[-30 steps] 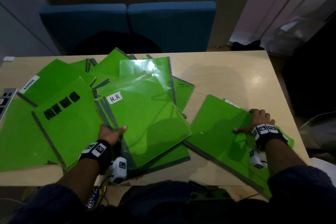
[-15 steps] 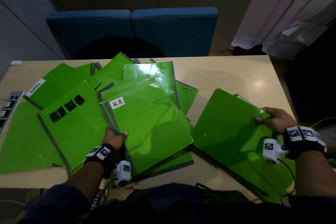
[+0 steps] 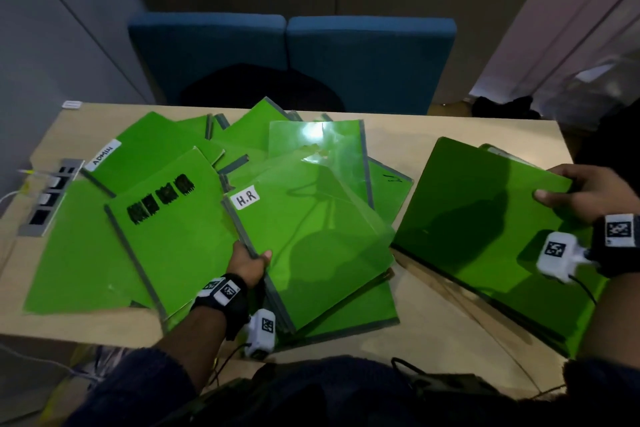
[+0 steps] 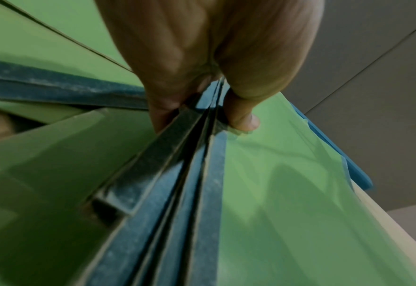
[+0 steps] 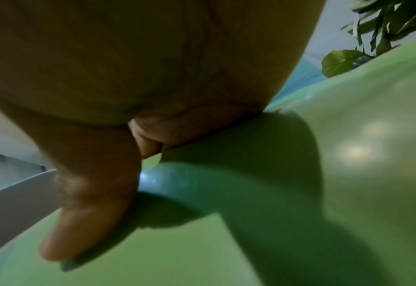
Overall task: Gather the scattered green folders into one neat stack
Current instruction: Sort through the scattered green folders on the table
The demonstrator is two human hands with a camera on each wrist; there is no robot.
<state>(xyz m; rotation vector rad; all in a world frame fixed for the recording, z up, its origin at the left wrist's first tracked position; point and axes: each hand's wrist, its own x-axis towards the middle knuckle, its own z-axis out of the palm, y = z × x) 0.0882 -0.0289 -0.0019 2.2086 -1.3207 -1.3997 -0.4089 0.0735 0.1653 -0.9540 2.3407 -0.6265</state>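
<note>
Several green folders lie fanned over the left and middle of the wooden table (image 3: 408,315). My left hand (image 3: 247,262) grips the dark spines of a few stacked folders, topped by the one labelled H.R (image 3: 311,239); the left wrist view shows thumb (image 4: 243,118) over and fingers under those spines (image 4: 189,174). On the right, my right hand (image 3: 585,196) pinches the far right edge of another green folder (image 3: 485,225) and holds that side tilted up off the table, thumb (image 5: 89,212) on its cover. A further folder (image 3: 502,152) peeks out behind it.
Folders labelled ADMIN (image 3: 145,152) and with blacked-out text (image 3: 173,229) lie at the left. A grey socket strip (image 3: 48,199) with cables sits at the table's left edge. Two blue chairs (image 3: 294,59) stand behind the table.
My right hand went from pressing flat on the right folder to gripping its far edge and lifting it up and leftward. The left hand kept its grip on the H.R stack.
</note>
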